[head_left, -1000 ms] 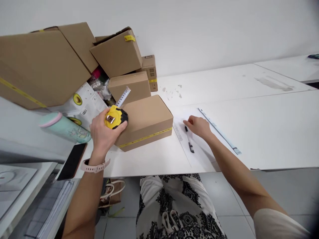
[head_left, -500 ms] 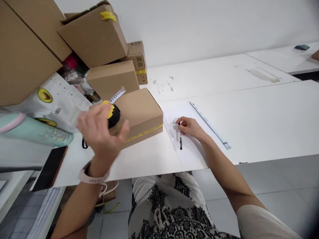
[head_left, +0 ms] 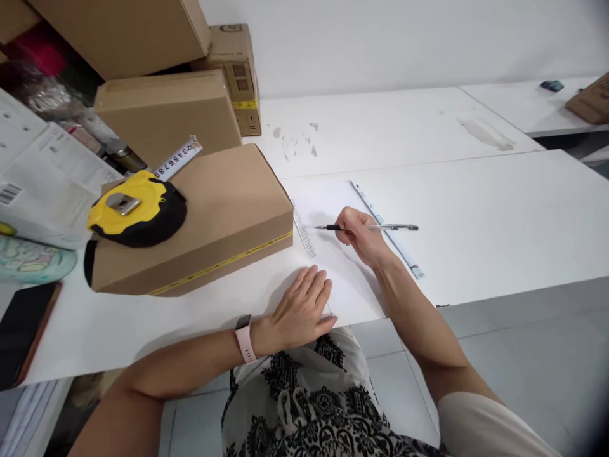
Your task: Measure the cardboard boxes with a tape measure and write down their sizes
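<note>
My right hand (head_left: 359,233) is closed around a pen (head_left: 392,227), its tip just above or on a white sheet of paper (head_left: 347,285); I cannot tell whether it touches. Small printed or written lines run along the sheet's left side. My left hand (head_left: 307,304) lies flat with fingers stretched across the sheet's lower left corner, holding nothing. Left of the paper, a yellow and black tape measure (head_left: 137,209) rests on a closed cardboard box (head_left: 228,197), with a short length of numbered tape sticking out.
A pale blue flat strip (head_left: 387,231) lies right of the paper. More cardboard boxes (head_left: 171,114) stand behind at the left. A dark phone (head_left: 26,330) and a mint bottle (head_left: 38,259) are at the far left. The table's front edge runs close to my lap.
My left hand has let go of the tape measure, left on the box, and come down onto the paper. My right hand has turned the pen so its tip points left.
</note>
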`<state>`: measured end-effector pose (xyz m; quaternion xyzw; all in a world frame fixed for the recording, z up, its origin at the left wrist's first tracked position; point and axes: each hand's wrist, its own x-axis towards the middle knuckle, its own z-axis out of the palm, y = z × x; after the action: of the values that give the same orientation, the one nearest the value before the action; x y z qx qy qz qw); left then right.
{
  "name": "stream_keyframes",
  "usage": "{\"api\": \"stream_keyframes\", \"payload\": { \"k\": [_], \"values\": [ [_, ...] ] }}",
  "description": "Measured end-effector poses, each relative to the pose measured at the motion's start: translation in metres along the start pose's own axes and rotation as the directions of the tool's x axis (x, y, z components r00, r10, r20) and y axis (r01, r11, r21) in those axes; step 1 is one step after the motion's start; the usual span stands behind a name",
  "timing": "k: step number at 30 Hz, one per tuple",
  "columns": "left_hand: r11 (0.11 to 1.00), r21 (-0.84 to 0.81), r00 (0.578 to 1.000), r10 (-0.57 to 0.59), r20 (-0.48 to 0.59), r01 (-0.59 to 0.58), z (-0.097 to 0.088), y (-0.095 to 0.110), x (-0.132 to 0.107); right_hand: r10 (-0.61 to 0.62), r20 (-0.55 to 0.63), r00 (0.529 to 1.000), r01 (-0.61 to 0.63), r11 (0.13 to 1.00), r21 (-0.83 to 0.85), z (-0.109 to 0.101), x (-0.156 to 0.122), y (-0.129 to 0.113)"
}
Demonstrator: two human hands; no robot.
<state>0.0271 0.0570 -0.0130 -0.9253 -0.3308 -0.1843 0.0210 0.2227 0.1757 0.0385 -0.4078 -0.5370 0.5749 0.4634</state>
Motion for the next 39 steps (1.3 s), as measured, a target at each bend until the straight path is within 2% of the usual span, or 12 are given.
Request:
{"api": "stream_keyframes", "payload": {
  "k": [6,8,12,14,19,23,27,32,39],
  "values": [
    [0.997,-0.061,0.997,-0.052,0.051,0.055,-0.005,-0.002,0.003,0.216,0.158,0.963,-0.213,0.976,-0.040,0.018,-0.013,0.013],
    [0.997,-0.057,0.997,-0.056,0.056,0.059,-0.005,-0.002,0.003,0.234,0.139,0.962,-0.228,0.972,-0.060,0.020,-0.024,0.018],
    [0.998,-0.038,0.996,-0.055,0.069,0.058,-0.007,-0.001,0.003,0.161,-0.035,0.986,-0.164,0.972,-0.167,0.026,-0.045,0.028],
    [0.998,-0.025,0.996,-0.056,0.073,0.058,-0.008,0.000,0.004,0.133,-0.078,0.988,-0.145,0.975,-0.171,0.029,-0.048,0.030],
    [0.998,-0.005,0.994,-0.062,0.086,0.062,-0.010,0.001,0.005,0.149,-0.095,0.984,-0.165,0.967,-0.195,0.032,-0.040,0.033],
    [0.999,-0.008,0.995,-0.050,0.087,0.051,-0.009,0.001,0.004,0.067,-0.139,0.988,-0.105,0.953,-0.284,0.031,-0.037,0.038],
    [0.999,0.002,0.996,-0.039,0.080,0.039,-0.009,0.001,0.004,0.048,-0.088,0.995,-0.072,0.953,-0.294,0.031,-0.039,0.040],
    [0.999,0.009,0.997,-0.037,0.070,0.036,-0.010,0.001,0.004,0.021,-0.130,0.991,-0.057,0.960,-0.275,0.031,-0.039,0.044],
    [1.000,0.021,0.997,-0.024,0.076,0.023,-0.009,0.001,0.004,0.010,-0.115,0.993,-0.049,0.939,-0.340,0.031,-0.040,0.044]
  ]
}}
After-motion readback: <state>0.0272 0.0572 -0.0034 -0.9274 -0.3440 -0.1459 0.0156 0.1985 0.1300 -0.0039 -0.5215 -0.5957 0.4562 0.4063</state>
